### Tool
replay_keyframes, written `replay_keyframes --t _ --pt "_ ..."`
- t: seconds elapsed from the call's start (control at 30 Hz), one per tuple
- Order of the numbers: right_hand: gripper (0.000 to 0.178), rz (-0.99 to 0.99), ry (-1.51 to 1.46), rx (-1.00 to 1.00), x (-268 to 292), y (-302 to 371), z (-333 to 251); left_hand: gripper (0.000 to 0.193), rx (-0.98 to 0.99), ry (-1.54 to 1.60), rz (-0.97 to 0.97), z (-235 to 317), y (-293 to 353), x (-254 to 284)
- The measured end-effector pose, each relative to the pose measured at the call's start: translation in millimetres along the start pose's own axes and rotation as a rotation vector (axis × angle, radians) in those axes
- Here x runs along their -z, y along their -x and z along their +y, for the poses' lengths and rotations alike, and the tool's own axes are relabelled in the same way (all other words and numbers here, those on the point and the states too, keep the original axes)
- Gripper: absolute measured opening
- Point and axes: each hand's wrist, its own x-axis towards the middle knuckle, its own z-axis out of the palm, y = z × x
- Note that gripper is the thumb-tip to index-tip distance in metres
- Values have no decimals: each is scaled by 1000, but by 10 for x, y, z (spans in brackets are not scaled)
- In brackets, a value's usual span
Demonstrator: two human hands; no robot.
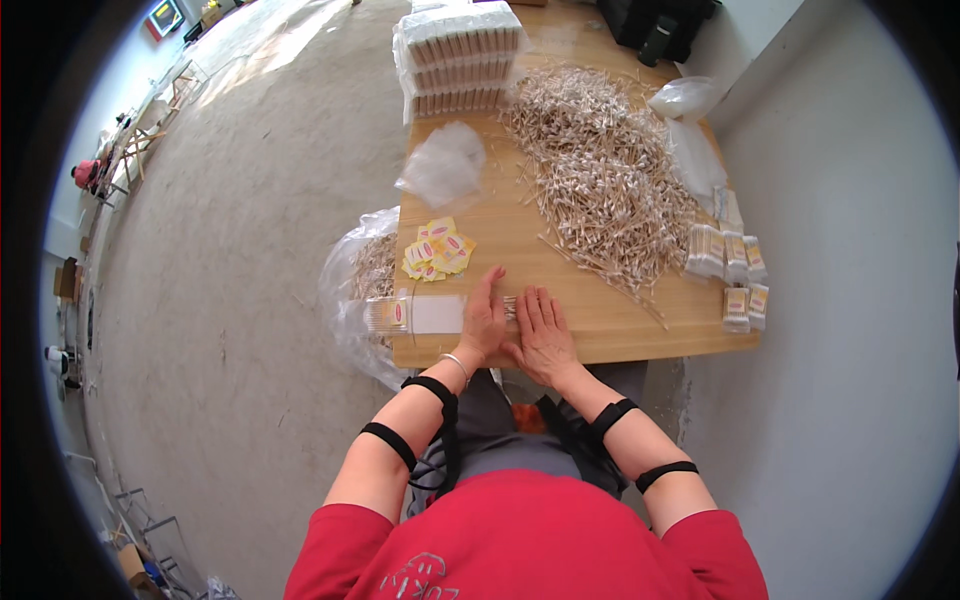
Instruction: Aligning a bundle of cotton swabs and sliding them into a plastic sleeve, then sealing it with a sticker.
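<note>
Near the table's front edge, a few cotton swabs (510, 308) lie in the narrow gap between my two hands. My left hand (484, 322) stands on its edge on their left, its fingers straight out. On their right, my right hand (543, 335) lies flat with its fingers stretched, thumb pointing at the left hand. Left of my left hand is a flat white rectangle (437, 314), and beside it a clear pack of swabs with a label (388, 315) at the table's edge. Just beyond sits a heap of yellow and white labels (438, 250).
A big pile of loose swabs (605, 170) covers the table's right half. Filled packs (735, 265) line the right edge by the wall (850, 250). Clear bags (443, 165) and a stack of wrapped bundles (460, 60) stand farther back. A plastic sack of swabs (345, 270) is beside the table.
</note>
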Motion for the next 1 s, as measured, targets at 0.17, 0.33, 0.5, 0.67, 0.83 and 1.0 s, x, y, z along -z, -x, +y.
replay_keyframes --t 0.17,0.33,0.5,0.67,0.83,1.0 --pt "80 -30 12 77 43 214 1 41 107 152 9 -69 1 -3" --pt "74 -46 5 139 70 301 -22 39 150 274 29 -53 -8 -5" --pt "75 -36 99 87 85 64 89 38 124 268 6 -52 -35 30" --pt "82 5 32 32 71 -109 193 37 143 280 8 -38 -37 7" --pt "85 12 76 21 43 -108 87 36 143 256 18 -79 -26 29" --pt "82 12 69 79 -21 122 15 37 145 227 5 -12 -29 37"
